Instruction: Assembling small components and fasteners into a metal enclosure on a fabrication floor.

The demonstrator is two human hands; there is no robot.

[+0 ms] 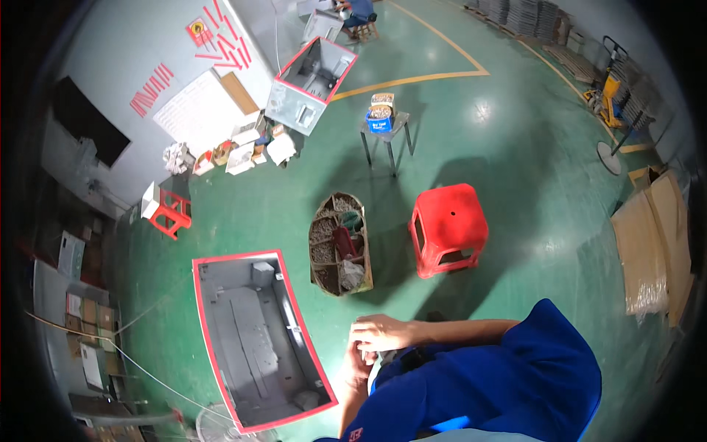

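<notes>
Conceivably, the thin pale cable at lower left could have snagged on the open grey rectangular box with a red rim had that box been shifted, since the two nearly met at its lower end. Just right of it, the left hand and right hand were brought together, the right's fingers curled over the left's; I could not tell whether they pinched anything. A small piece, if held, might have slipped to the green floor through a loose grip.

Among the containers, the grey box held a blocky grey fitting in its far corner. Beyond the hands, a brown divided tray carried small greyish pieces, a dark red object and a crumpled translucent bag. Farther right, a blue cardboard box brimmed with small pieces.
</notes>
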